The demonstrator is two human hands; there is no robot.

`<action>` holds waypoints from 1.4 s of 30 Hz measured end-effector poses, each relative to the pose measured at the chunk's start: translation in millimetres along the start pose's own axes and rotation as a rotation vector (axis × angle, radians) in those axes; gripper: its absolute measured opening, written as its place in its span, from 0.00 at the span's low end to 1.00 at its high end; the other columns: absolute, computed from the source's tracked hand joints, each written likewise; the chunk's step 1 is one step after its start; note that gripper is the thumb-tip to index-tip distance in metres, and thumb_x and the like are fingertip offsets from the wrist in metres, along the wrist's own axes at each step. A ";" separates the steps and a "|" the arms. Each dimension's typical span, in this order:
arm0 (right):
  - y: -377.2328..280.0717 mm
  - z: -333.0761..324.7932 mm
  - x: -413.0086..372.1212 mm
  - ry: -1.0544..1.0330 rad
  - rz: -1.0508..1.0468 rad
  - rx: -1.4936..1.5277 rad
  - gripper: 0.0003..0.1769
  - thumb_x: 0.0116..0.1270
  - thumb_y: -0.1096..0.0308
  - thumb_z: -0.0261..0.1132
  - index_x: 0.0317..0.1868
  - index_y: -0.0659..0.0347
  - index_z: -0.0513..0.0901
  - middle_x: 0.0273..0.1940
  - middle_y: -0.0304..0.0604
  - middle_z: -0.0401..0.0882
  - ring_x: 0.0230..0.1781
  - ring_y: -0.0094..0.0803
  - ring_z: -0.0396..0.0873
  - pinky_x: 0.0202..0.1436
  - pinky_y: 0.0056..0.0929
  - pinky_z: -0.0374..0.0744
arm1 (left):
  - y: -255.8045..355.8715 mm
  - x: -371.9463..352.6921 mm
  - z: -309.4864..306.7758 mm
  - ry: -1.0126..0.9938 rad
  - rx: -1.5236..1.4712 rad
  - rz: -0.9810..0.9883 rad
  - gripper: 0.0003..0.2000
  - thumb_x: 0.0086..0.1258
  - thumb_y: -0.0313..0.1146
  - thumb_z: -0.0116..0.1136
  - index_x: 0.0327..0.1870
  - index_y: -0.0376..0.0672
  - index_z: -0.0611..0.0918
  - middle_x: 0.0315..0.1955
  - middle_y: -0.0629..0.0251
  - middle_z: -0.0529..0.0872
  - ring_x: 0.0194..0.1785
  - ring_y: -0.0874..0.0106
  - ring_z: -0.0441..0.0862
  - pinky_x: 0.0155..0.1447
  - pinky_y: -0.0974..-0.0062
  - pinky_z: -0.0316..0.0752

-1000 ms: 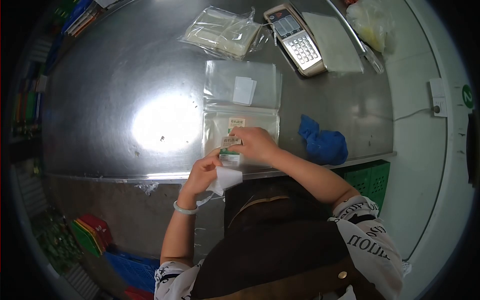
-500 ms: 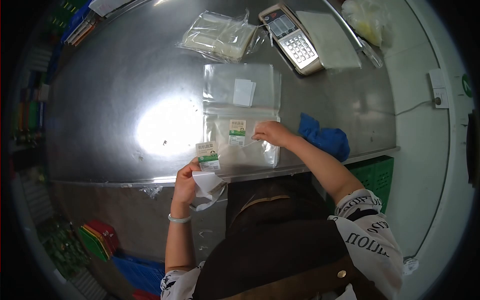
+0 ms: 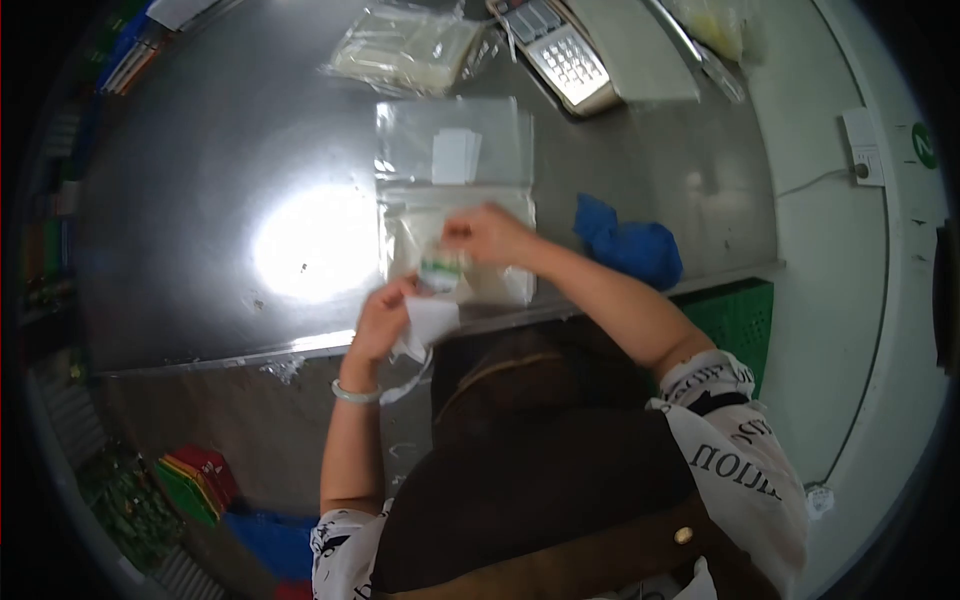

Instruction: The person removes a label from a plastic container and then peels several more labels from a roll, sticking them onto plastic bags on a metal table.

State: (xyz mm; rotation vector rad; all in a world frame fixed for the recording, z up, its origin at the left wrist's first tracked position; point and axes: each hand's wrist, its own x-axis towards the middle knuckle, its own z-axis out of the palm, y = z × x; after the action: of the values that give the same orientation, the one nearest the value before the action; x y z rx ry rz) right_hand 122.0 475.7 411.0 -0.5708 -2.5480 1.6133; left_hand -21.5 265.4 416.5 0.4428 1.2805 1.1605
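My left hand (image 3: pixel 383 322) is closed on a white strip of label backing (image 3: pixel 430 320), whose tail hangs below the table edge. Just beyond its fingertips is a motion-blurred cream, green and white sticker label (image 3: pixel 440 270). The closed, blurred fingers of my right hand (image 3: pixel 490 234) appear to pinch the label's upper edge. Both hands are over a clear plastic bag (image 3: pixel 515 288) lying flat on the metal table. Its printed label is hidden behind my right hand. Another clear bag (image 3: pixel 400 140) lies beyond it, with small white papers (image 3: pixel 455 157) on top.
A wrapped pack of bags (image 3: pixel 405 50) and a scale with a keypad (image 3: pixel 565 62) stand at the back of the metal table (image 3: pixel 180 210). A blue plastic bundle (image 3: pixel 635 247) lies right of my right forearm. A green crate (image 3: pixel 730 325) is below the table's right edge.
My right hand has moved left from the bag's right side to the label by my left hand. The strip's label has shifted inward over the bag. The whole view has shifted slightly.
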 end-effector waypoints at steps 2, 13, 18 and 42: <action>-6.7 -18.8 4.5 0.332 0.154 0.066 0.16 0.56 0.58 0.71 0.38 0.61 0.83 0.35 0.48 0.84 0.29 0.40 0.81 0.35 0.34 0.76 | 13.4 0.8 5.4 0.027 0.010 0.163 0.06 0.66 0.23 0.53 0.27 0.39 0.75 0.60 0.54 0.77 0.58 0.66 0.77 0.59 0.69 0.75; 47.3 -13.6 10.0 0.111 0.264 -0.530 0.20 0.52 0.56 0.72 0.40 0.57 0.78 0.35 0.44 0.83 0.39 0.48 0.82 0.41 0.45 0.77 | -41.9 37.8 -16.4 0.140 0.356 0.179 0.14 0.66 0.21 0.51 0.53 0.35 0.79 0.49 0.61 0.82 0.52 0.73 0.78 0.57 0.77 0.72; 70.3 -9.5 -55.4 -0.007 -0.443 -0.531 0.18 0.55 0.55 0.69 0.42 0.54 0.79 0.32 0.43 0.82 0.38 0.44 0.79 0.45 0.40 0.74 | -39.3 33.9 -16.3 0.244 0.354 0.178 0.13 0.68 0.21 0.49 0.51 0.34 0.80 0.43 0.63 0.84 0.47 0.75 0.79 0.54 0.78 0.73; -17.1 49.0 -35.2 -0.081 0.150 0.103 0.13 0.65 0.58 0.62 0.38 0.59 0.83 0.30 0.53 0.82 0.32 0.51 0.80 0.37 0.43 0.77 | -14.4 17.9 7.5 0.401 0.635 0.110 0.10 0.64 0.25 0.57 0.22 0.34 0.72 0.18 0.73 0.71 0.25 0.83 0.63 0.28 0.80 0.62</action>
State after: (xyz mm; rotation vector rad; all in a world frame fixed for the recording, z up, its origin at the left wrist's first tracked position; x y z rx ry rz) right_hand 137.6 415.0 409.0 -0.7159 -2.5127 1.8407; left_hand -11.2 277.1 398.1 0.7762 2.0068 0.9380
